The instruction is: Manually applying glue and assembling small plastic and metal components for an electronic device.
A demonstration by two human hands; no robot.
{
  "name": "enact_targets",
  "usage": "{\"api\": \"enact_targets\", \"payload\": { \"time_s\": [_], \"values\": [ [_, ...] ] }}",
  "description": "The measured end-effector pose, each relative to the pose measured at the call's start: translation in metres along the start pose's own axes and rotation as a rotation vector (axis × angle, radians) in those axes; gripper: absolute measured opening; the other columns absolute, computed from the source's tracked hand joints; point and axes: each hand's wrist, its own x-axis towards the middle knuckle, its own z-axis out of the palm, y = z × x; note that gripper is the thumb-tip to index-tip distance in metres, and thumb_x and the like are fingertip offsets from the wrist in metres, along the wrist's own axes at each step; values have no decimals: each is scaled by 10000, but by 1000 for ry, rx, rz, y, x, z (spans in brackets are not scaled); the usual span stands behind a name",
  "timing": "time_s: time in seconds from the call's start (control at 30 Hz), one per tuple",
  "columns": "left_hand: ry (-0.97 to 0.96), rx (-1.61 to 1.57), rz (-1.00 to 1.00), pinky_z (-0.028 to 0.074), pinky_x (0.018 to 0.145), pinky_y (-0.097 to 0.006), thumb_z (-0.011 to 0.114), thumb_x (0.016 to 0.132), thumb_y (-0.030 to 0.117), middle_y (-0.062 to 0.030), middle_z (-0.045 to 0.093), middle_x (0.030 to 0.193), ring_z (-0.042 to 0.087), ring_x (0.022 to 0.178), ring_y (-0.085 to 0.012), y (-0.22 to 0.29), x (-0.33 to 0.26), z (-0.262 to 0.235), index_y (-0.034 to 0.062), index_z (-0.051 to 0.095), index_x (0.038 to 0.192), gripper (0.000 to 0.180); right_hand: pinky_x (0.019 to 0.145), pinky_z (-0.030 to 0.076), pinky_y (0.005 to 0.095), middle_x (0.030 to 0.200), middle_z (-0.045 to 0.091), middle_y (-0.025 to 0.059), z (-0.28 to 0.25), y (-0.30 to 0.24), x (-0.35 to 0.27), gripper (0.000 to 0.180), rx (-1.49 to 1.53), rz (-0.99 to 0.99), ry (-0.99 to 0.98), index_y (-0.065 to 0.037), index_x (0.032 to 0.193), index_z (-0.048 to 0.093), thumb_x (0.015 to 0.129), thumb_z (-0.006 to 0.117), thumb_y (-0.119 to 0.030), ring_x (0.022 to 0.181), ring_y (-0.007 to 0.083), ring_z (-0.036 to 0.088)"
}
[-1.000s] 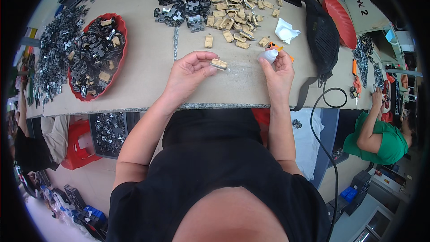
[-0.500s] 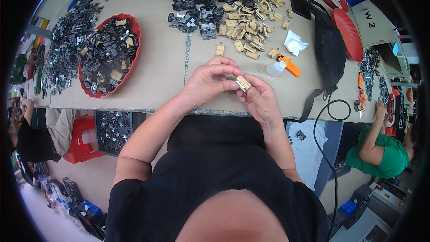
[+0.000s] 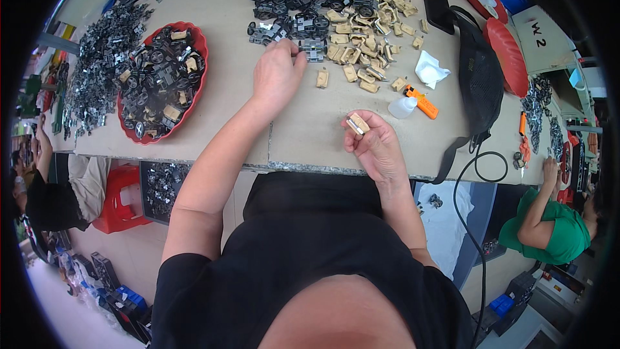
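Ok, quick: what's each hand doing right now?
Left hand: fingers curled, reaching onto a dark grey wheeled part at the pile's edge; grip cannot be told.
Right hand: closed on a small tan block.

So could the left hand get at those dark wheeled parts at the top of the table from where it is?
Probably yes. The left hand already lies at the near edge of the pile of dark wheeled parts, fingertips at a grey one, with nothing between them. The right hand holds a tan piece well clear.
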Motion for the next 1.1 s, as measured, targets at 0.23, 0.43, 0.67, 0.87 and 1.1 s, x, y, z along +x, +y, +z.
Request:
{"api": "enact_targets", "payload": {
  "time_s": [0.23,0.43,0.67,0.87,1.1],
  "values": [
    [2,-165,6,478,645,-416,601,775,100,-156,583,858,589,726,-342,8,-13,-16,20,481,855,165,790,467,305,1073,579,129,7,-5,11,373,70,17,21,16,1149,494,874,597,-213,900,183,584],
    [27,-347,344,511,683,-340,654,705,-2,-171,586,995,615,833,-303,13,-69,-25,32,481,878,246,873,449,355,1104,566,144,25,-1,30,401,104,-3,33,22,1153,484,891,564,-271,1034,226,551],
    [-231,-1211,-163,513,770,-275,592,814,-40,-75,567,997,587,906,-161,11,-93,-24,8,519,922,138,870,439,335,1088,572,128,19,6,30,388,121,26,-3,12,1125,500,890,567,-289,1008,195,547],
    [-472,-1392,-329,533,776,-296,582,837,-15,-71,516,1069,554,918,-138,3,-86,-32,-23,502,1169,342,859,433,311,1018,583,92,22,5,29,378,145,30,-60,6,1089,509,869,599,-288,952,149,541],
    [-673,-1314,-238,477,865,-300,636,806,26,-63,532,1077,514,1011,-146,2,-83,-46,-13,460,1228,459,867,428,299,988,576,64,24,4,28,366,48,92,-143,-6,1052,518,841,639,-280,934,131,538]
  ]
}}
